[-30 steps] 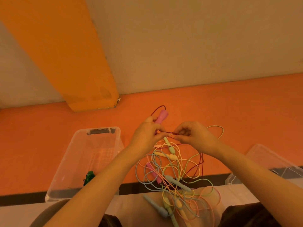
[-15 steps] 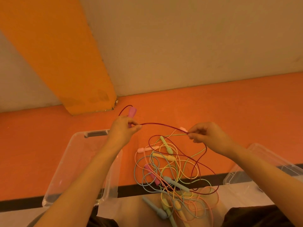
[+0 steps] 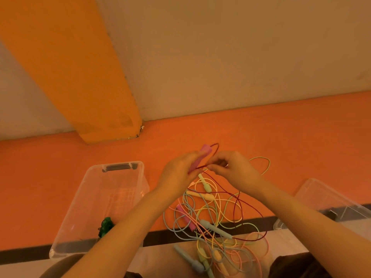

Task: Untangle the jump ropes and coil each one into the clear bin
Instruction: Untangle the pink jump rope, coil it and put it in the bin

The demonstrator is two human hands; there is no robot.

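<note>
My left hand (image 3: 178,173) grips the pink handle (image 3: 201,157) of a dark red jump rope (image 3: 237,205). Close beside it, my right hand (image 3: 233,169) pinches the red cord just below the handle. The rest of that cord loops down into a tangle of jump ropes (image 3: 212,223) in blue, yellow, green and peach, lying on the orange floor below my hands. A clear bin (image 3: 86,189) stands to the left of the tangle; a coiled green rope (image 3: 105,228) lies in its near corner.
A second clear container (image 3: 329,199) sits at the right edge. An orange pillar (image 3: 80,77) meets the floor behind the bin, with a beige wall (image 3: 241,57) beyond. A dark strip (image 3: 255,219) crosses the floor under the tangle, pale flooring nearer me.
My hands had drawn apart with the red cord stretched between them over the bin; now they are back together above the tangle, the pink handle shifted right.
</note>
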